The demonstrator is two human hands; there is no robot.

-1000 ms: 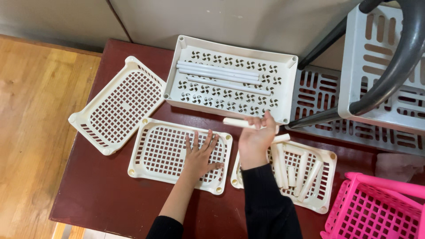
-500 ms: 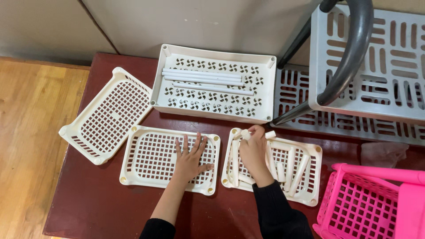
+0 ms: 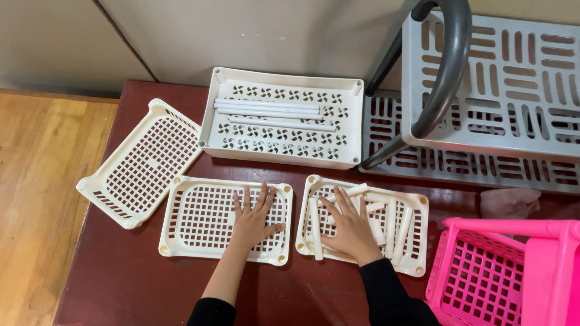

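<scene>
The person's left hand (image 3: 254,220) lies flat, fingers spread, on a cream lattice tray (image 3: 199,218) that sits on the dark red table (image 3: 121,278). Just beside it, the right hand (image 3: 349,228) rests palm down with fingers splayed over short white tubes (image 3: 396,226) lying loose in a second cream tray (image 3: 417,238); it grips none of them. Behind these, a deeper cream tray (image 3: 284,130) holds long white rods (image 3: 269,111), another lattice tray (image 3: 142,163) sits angled at the left, and a pink basket (image 3: 501,274) stands at the right.
</scene>
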